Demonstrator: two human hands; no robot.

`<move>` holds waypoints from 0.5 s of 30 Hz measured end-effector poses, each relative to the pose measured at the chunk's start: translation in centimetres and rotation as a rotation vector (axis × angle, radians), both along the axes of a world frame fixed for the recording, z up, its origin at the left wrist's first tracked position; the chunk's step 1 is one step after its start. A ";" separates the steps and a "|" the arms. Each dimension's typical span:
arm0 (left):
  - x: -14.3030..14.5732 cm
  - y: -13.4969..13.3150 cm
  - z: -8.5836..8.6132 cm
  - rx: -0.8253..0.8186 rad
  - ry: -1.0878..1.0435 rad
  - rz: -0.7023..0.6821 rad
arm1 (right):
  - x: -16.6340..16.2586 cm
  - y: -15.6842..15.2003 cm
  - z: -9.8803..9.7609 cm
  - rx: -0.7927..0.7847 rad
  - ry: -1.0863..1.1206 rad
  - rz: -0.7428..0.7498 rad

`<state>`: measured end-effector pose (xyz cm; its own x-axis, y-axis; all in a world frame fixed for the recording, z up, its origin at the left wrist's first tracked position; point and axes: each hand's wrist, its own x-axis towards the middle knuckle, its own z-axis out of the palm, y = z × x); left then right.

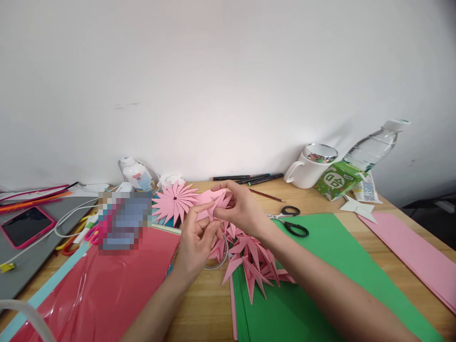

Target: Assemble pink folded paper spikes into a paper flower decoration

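My right hand [238, 206] is closed on a folded pink paper piece [223, 199] with pointed tips. Close beneath it, my left hand [201, 237] has its fingers drawn together in a pinch by the lower edge of that piece; what lies between them is hidden. A pale thin loop [223, 261] curves down beside the left fingers. Below the hands lies a pile of pointed pink paper pieces [252, 256], partly on green paper sheets [327, 266]. Behind the left hand rests a round pink pleated paper flower [174, 198].
Black-handled scissors [297, 230], a pencil [267, 195] and pens [263, 179] lie behind the green sheets. At right stand a white mug [308, 168], a green box [337, 180] and a water bottle [372, 145]. Red sheets [124, 280] and a phone [28, 227] are at left.
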<state>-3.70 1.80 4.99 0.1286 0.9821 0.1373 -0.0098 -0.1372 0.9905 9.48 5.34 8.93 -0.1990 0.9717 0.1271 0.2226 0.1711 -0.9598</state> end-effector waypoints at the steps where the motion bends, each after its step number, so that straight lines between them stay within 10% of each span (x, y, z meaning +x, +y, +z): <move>1: 0.0 0.0 0.0 -0.004 0.009 -0.001 | 0.0 0.1 0.0 0.015 -0.033 -0.012; 12: 0.3 0.3 0.5 -0.050 -0.071 -0.029 | 0.7 0.5 0.4 0.074 -0.083 0.055; 15: 0.3 0.4 0.5 -0.015 -0.128 0.020 | 0.4 -0.3 0.8 0.189 -0.037 -0.157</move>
